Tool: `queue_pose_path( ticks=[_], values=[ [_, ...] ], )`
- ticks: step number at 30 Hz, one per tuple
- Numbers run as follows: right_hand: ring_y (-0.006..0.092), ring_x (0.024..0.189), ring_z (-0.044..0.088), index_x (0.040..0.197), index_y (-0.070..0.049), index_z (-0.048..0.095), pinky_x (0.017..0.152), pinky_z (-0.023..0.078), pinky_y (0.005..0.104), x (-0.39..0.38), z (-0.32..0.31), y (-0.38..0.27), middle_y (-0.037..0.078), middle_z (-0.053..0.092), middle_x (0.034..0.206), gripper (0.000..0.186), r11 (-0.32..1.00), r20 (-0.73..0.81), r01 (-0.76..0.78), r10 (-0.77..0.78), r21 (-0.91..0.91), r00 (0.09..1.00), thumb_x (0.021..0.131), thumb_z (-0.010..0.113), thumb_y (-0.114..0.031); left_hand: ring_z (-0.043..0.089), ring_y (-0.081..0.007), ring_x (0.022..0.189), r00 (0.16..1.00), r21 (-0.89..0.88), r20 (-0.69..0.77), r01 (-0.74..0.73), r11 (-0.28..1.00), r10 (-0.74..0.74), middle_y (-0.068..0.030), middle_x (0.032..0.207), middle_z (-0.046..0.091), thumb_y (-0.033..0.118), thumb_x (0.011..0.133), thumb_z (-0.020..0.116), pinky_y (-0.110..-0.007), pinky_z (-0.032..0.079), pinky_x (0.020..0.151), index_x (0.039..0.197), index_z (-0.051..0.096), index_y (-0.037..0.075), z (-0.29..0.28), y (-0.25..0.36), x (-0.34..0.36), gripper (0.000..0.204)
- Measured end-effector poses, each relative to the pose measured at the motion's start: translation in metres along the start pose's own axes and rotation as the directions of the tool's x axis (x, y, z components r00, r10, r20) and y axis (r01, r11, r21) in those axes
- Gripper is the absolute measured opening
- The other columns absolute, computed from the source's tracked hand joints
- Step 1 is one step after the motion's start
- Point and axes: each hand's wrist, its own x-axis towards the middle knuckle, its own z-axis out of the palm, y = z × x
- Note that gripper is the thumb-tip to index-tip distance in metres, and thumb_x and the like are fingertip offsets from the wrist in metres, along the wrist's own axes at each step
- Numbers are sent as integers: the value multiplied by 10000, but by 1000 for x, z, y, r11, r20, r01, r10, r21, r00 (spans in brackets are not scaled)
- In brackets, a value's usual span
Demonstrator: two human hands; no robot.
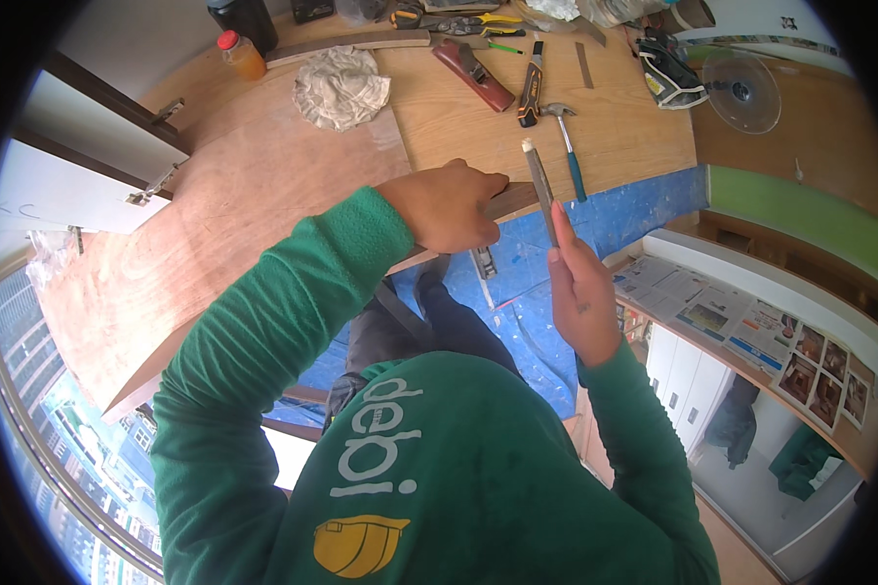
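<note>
My left hand (451, 207) is closed over a dark wooden strip (513, 200) at the near edge of the worktop, with some fingers hidden from above. Held upright in my right hand (583, 292) is a thin, flat grey-brown bar (539, 180) with a pale tip, possibly a file. The bar stands just right of the strip's end; whether they touch I cannot tell. Beyond it lie a claw hammer (572, 156) with a teal handle and a black-and-orange utility knife (531, 90). Left of these rests a red hand plane (473, 75).
A crumpled cloth (341, 88) lies on the plywood (215, 195). Behind are pliers (468, 21) and a red-capped bottle (242, 56). Blue sheeting (644, 200) covers the floor below the worktop edge. To the right, newspaper (717, 310) lies along a ledge.
</note>
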Motion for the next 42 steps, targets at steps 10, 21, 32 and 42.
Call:
queue_pose_path(
  ticks=[10, 21, 32, 42],
  values=[
    [261, 756, 583, 1682, -93, 447, 745, 517, 362, -2, -3, 5, 132, 583, 875, 619, 1000, 6, 6, -6, -24, 1000, 1082, 558, 15, 727, -436, 772, 1000, 1, 11, 9, 1000, -9, -326, 871, 723, 208, 866, 675, -518, 577, 747, 1470, 552, -71, -1, 0, 0, 677],
    [243, 770, 566, 1673, -100, 466, 768, 517, 351, 26, -11, 2, 131, 583, 893, 584, 1000, -24, -19, 20, 22, 1000, 1101, 571, -37, 732, -437, 783, 1000, 13, 15, 8, 1000, -8, -326, 876, 722, 209, 865, 669, -512, 581, 744, 1522, 513, -86, -1, 0, 2, 736],
    [265, 783, 599, 1675, -87, 456, 768, 522, 371, -5, -7, 4, 144, 600, 905, 580, 1000, 14, 10, -10, 0, 1000, 1105, 543, -16, 665, -476, 1238, 986, 41, 118, 115, 992, -120, -329, 1257, 685, 355, 941, 680, -535, 545, 1042, 1411, 597, -1, -10, 11, -1, 595],
    [253, 762, 572, 1669, -122, 478, 747, 513, 354, -1, -5, 7, 145, 584, 869, 602, 1000, -18, 5, -5, 29, 1000, 1087, 572, -1, 720, -440, 772, 1000, 7, 18, 3, 1000, -3, -341, 869, 705, 187, 866, 671, -515, 567, 729, 1486, 526, -109, -2, 1, 0, 702]
  ],
)
